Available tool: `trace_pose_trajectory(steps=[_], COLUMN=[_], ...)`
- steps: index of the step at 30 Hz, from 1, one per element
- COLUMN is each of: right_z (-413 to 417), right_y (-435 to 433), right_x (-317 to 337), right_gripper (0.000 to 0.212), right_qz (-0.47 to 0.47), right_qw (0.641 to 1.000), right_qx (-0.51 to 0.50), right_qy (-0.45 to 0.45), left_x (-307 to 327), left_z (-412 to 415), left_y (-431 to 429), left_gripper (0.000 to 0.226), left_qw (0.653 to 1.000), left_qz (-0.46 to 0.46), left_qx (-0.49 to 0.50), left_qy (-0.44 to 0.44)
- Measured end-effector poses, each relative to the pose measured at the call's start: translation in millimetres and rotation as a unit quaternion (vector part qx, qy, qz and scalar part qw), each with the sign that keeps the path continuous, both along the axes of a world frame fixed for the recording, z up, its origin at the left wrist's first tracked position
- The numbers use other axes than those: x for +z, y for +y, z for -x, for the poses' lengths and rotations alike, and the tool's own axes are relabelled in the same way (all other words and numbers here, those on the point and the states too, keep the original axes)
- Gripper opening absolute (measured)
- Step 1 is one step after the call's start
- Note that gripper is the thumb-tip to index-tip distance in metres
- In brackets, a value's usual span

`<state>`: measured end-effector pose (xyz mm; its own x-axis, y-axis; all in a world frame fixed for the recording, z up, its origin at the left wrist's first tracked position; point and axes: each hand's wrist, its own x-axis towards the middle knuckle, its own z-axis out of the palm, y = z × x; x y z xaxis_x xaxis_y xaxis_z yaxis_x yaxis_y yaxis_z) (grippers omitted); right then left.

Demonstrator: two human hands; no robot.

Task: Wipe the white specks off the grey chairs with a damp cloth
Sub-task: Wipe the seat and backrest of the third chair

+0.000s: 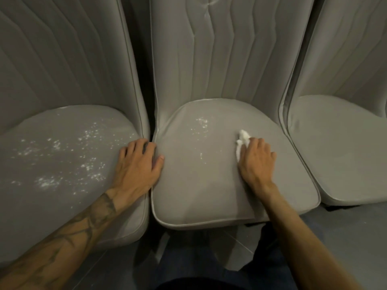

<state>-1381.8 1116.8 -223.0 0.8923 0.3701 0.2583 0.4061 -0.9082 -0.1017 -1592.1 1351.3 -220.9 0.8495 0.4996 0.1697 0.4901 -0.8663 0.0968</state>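
Note:
Three grey padded chairs stand side by side. On the middle chair's seat my right hand presses a crumpled white cloth flat; the cloth pokes out past my fingers. A small patch of white specks lies up and to the left of the cloth. The left chair's seat carries many white specks across its middle. My left hand rests palm down, fingers spread, over the gap between the left and middle seats, holding nothing.
The right chair's seat shows no specks. Tall channelled backrests rise behind all three seats. Dark floor and my dark-clothed legs fill the near edge below the seats.

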Motion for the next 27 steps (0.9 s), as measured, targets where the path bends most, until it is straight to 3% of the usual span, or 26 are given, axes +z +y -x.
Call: trace_pose_trajectory(steps=[5,8,12,15,18,20,23,25,27], right_z=[8.7,-49.0,-78.7,-47.6,-61.1,-98.5,-131.8,-114.5,-88.2], right_y=[9.6,1.6,35.5,57.2,43.0,41.9,63.8,85.8,90.8], right_x=[-2.8,0.5,3.0,-2.4,-0.3,2.1,-0.6,-4.7,-9.3], right_gripper=[0.03,0.037,0.041,0.043,0.048,0.044,0.038,0.043,0.048], right_qz=[0.026,0.061,0.013,-0.014,0.022,0.035,0.002,-0.022,-0.029], right_qw=[0.985,0.988,0.995,0.975,0.941,0.958,0.991,0.988,0.968], right_qx=[0.167,0.141,0.085,0.211,0.335,0.282,0.113,0.121,0.228], right_qy=[-0.036,0.002,0.042,0.063,0.033,0.039,0.077,0.091,0.103], left_x=[1.2,-4.0,-12.5,-16.4,-18.5,-19.3,-20.5,-21.3,-22.0], left_z=[-32.5,-39.1,-39.9,-40.1,-40.9,-41.5,-41.9,-42.3,-42.1], left_y=[12.7,20.1,21.0,22.0,22.0,21.7,22.0,21.8,22.5], left_gripper=[0.046,0.05,0.047,0.047,0.048,0.049,0.049,0.049,0.049], left_qw=[0.999,1.0,1.0,0.999,0.999,0.999,0.999,0.999,0.999], left_qz=[-0.003,0.01,0.002,-0.003,-0.004,-0.004,-0.005,-0.004,-0.003], left_qx=[-0.035,-0.027,-0.027,-0.024,-0.024,-0.022,-0.018,-0.017,-0.017], left_qy=[0.01,0.006,-0.017,-0.028,-0.03,-0.027,-0.028,-0.031,-0.033])
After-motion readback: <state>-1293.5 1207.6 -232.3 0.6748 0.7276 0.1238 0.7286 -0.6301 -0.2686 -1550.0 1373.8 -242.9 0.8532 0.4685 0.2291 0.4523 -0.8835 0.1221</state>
